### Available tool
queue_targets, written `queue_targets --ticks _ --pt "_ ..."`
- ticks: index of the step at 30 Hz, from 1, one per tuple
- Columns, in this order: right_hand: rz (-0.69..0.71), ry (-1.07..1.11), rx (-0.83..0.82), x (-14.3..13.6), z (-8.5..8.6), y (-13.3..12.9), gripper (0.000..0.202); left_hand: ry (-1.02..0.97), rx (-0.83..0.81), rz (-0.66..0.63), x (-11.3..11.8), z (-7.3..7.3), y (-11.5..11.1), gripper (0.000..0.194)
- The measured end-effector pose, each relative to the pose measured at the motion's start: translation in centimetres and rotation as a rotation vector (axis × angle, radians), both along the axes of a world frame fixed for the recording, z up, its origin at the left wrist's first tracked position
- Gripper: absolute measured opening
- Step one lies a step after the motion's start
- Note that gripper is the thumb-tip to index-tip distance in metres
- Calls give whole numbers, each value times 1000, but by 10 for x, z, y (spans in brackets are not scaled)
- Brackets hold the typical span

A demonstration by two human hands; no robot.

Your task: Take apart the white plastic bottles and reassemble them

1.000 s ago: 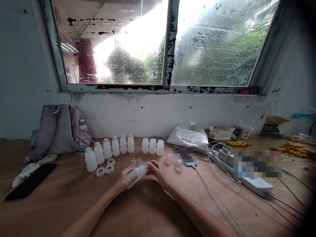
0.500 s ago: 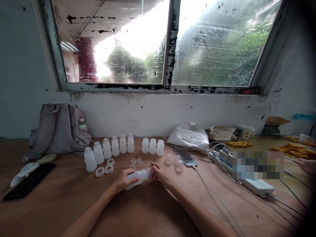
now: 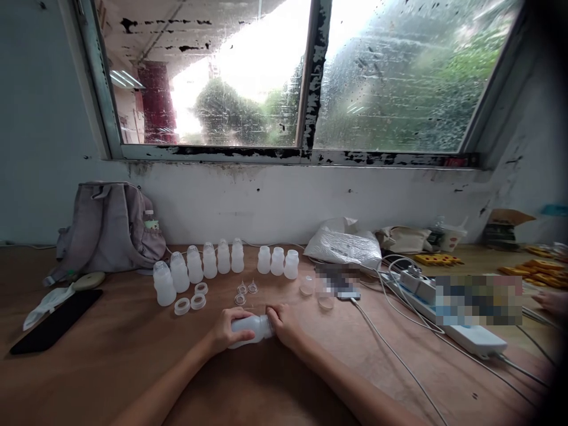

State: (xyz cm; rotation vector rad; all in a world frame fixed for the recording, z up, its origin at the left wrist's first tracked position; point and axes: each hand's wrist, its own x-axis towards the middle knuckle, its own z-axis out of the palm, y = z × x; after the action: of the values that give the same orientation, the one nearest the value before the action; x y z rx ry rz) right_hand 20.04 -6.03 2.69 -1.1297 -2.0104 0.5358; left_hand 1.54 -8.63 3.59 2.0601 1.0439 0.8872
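Note:
My left hand (image 3: 224, 330) is wrapped round the body of a frosted white baby bottle (image 3: 247, 332), which is tilted almost flat just above the table. Closed over the bottle's top end, my right hand (image 3: 284, 326) mostly hides the cap there. Beyond them lie several clear bottle nipples (image 3: 241, 290) and several white screw rings (image 3: 197, 302). Two clear dome caps (image 3: 306, 286) rest to the right. A row of capped bottles (image 3: 179, 273) stands at the back left, with a few topless bottles (image 3: 277, 263) beside it.
A grey backpack (image 3: 110, 231) leans on the wall, near a black flat case (image 3: 55, 324). On the right are a silver padded bag (image 3: 344, 245), a phone (image 3: 348, 293) on a cable and a white power strip (image 3: 473, 338). Another person's hand (image 3: 550, 302) shows at the right edge.
My right hand has shifted from a fingertip hold on the clear cap to a closed grip over the bottle's top. The bottle lies flatter and the view has shifted slightly.

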Motion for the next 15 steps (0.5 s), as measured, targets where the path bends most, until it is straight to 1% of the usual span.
queue_targets --ticks 5,9,10,12,15 --pt "-30 25 -10 -2 -1 -2 28 -7 37 -7 1 3 -3 37" --pt "-11 76 -73 -3 2 -3 28 29 49 -29 0 11 -8 36" --pt "0 82 -109 -3 3 -3 28 40 51 -37 -1 13 -9 35" --pt "30 87 -233 -2 6 -3 28 68 57 -52 -4 16 -10 34" --pt "61 104 -416 0 12 0 31 122 98 -51 -7 14 -8 36"
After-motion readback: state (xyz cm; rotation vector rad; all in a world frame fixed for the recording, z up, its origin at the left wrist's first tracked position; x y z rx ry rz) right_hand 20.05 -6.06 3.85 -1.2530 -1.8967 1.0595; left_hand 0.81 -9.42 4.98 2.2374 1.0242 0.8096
